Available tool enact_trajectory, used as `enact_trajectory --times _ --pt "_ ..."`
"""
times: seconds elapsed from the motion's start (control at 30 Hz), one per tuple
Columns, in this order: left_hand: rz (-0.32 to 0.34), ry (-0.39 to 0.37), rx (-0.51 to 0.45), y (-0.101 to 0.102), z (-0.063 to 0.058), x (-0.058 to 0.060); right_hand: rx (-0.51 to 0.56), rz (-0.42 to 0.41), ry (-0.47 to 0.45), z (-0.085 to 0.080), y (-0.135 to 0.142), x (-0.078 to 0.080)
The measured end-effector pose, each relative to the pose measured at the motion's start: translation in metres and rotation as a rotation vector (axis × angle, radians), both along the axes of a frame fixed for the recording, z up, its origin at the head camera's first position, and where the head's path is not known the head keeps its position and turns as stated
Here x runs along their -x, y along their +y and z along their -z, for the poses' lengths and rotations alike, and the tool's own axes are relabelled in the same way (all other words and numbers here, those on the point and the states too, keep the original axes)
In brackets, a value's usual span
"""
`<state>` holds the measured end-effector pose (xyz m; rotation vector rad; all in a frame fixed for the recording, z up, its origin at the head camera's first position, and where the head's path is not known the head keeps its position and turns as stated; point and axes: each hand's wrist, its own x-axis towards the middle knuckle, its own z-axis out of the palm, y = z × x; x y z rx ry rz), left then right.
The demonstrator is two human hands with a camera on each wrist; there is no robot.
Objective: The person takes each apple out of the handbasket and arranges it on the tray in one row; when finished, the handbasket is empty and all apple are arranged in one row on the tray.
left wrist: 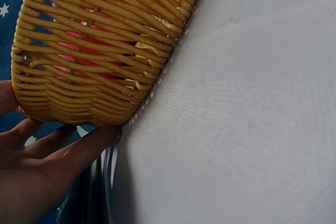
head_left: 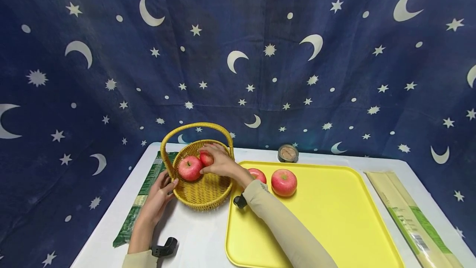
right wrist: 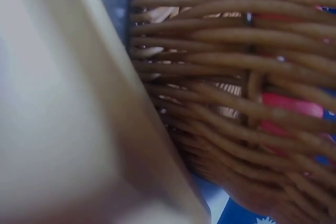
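Observation:
A yellow wicker basket [head_left: 202,195] with a tall arched handle stands on the table at left of centre. One red apple [head_left: 190,168] sits inside it. Beside that apple, my right hand [head_left: 220,161] reaches over the rim and holds a second red apple [head_left: 206,158], partly covered by the fingers. At the basket's left side, my left hand [head_left: 160,193] grips the rim near the foot of the handle. The left wrist view shows its fingers [left wrist: 84,150] against the woven wall [left wrist: 100,51]. In the right wrist view, a blurred sleeve [right wrist: 68,108] covers the left half.
Right of the basket lies a yellow tray [head_left: 327,218] with two red apples [head_left: 284,183], one partly behind my right forearm. A small round tin [head_left: 288,153] stands behind the tray. Flat packages lie at both sides, one green [head_left: 134,214], one beige [head_left: 412,218]. A starry cloth hangs behind.

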<state>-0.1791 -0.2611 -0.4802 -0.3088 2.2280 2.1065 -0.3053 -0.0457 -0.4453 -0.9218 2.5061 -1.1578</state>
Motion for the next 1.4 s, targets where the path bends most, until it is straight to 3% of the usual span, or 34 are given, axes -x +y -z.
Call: enact_trajectory --times 0.27,0.67,0.87,1.2,1.4 --pt "0.002 -0.008 -0.008 0.001 0.0 -0.004 -0.08 0.023 0.031 0.001 -0.005 -0.002" --pt "0.014 0.017 -0.013 0.004 0.0 -0.001 -0.147 0.02 0.112 -0.006 0.002 -0.007" --pt "0.018 0.051 -0.026 0.003 0.001 -0.002 -0.158 0.014 0.131 -0.006 0.005 -0.016" --pt "0.018 0.023 -0.014 -0.001 -0.001 -0.003 -0.224 -0.017 0.098 -0.008 0.011 -0.031" --pt "0.021 0.023 -0.024 0.0 -0.001 -0.002 -0.249 -0.039 0.136 -0.007 0.016 -0.034"
